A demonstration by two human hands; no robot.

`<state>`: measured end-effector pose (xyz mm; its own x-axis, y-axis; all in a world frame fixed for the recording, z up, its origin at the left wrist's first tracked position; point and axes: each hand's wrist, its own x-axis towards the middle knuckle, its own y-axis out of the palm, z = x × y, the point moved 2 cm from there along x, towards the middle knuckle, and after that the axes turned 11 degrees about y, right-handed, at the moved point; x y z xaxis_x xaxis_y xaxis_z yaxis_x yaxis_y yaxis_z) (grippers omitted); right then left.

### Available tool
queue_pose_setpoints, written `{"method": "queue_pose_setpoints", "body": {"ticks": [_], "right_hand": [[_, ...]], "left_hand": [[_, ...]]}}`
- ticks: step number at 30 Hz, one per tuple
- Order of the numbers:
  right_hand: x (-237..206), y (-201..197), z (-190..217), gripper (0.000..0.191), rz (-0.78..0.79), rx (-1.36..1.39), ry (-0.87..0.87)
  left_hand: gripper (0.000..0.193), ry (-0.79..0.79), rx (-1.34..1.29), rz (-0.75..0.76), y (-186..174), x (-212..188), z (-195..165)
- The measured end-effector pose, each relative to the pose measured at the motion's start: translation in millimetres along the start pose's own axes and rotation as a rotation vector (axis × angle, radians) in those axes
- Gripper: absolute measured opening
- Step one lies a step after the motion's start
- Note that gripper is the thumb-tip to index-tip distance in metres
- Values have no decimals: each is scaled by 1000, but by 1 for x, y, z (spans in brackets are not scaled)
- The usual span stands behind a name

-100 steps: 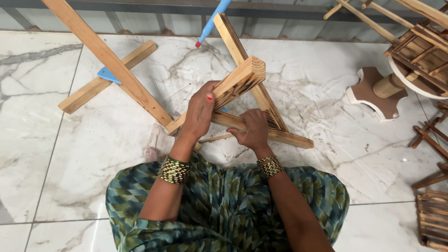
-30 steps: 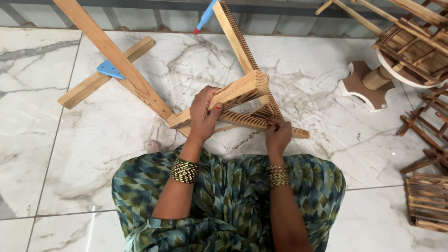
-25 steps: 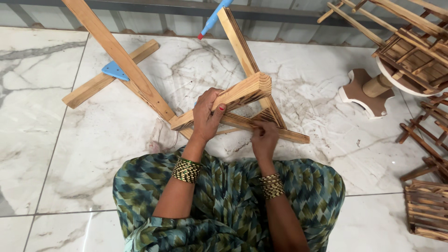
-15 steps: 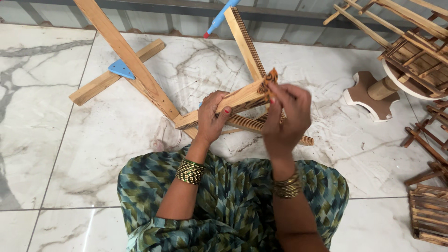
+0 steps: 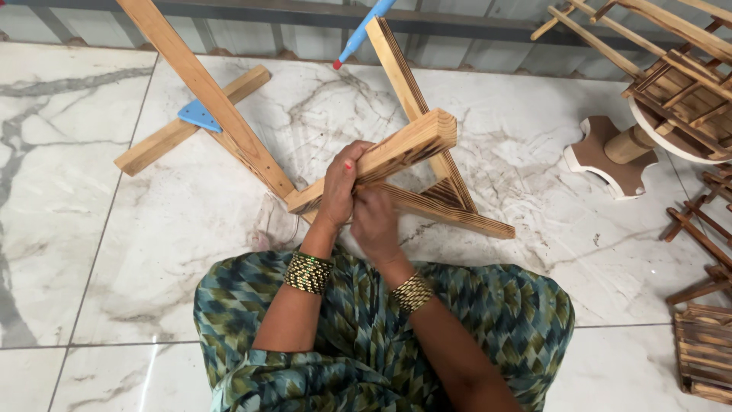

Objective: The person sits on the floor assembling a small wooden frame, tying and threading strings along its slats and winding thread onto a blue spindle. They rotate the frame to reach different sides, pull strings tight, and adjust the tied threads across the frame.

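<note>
Wood frame point(image 5: 396, 152), on marble floor point(image 5: 91, 229) before my knees: my left hand point(image 5: 339, 187) clamped around its slanted bar; my right hand point(image 5: 375, 225) just beside, fingers curled, grip unclear.

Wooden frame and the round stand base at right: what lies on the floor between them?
In the head view, only bare marble floor lies between the wooden frame and the stand base.

Bright, even daylight falls on the glossy white marble floor point(image 5: 99, 252); shadows are soft, focus sharp, edges perhaps slightly wide-angle bent.
</note>
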<state>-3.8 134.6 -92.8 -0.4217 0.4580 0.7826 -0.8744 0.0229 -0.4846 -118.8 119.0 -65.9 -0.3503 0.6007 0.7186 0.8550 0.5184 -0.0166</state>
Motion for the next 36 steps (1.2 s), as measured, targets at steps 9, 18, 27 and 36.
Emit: {"method": "queue_pose_setpoints", "body": {"ticks": [9,18,27,36], "right_hand": [[35,-64,-2,29,-370,-174,17],[106,-136,45,23,-273,-171,147],[104,-139,63,25,-368,-89,172],[89,-127,-35,13,-93,356,411]], "left_hand": [[81,12,11,13,-1,-3,-13],[77,31,106,13,2,-1,-22],[75,52,102,15,1,-4,-24],[70,44,81,-5,1,-10,-20]]}}
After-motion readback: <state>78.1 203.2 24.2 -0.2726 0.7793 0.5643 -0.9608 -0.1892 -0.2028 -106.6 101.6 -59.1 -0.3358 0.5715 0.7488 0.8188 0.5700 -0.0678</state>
